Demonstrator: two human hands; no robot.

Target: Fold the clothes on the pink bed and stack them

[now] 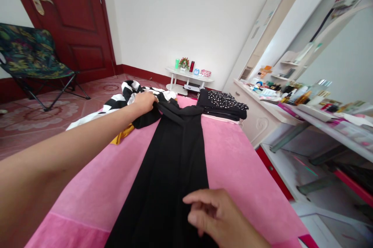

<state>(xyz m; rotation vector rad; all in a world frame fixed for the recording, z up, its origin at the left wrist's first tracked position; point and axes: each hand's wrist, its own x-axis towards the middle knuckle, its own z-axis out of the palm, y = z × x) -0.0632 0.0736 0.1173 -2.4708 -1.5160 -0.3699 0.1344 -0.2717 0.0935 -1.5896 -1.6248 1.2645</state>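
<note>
So the black garment [175, 155] lay stretched lengthwise down the pink bed [239, 162]. Left hand [145, 101] had closed on its far end beside the striped cloth [122, 98], while the right hand [215, 215] rested half-curled on the near part, gripping nothing.

Left arm outstretched, left hand [145, 101] clenched; right hand [217, 214] near, fingers curled.

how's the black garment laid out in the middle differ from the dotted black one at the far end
The long black garment lies spread flat lengthwise; the dotted garment sits folded in a pile. The long one is plain, the other speckled white. The left hand grips only the long one. Both lie on the pink cover.
</note>
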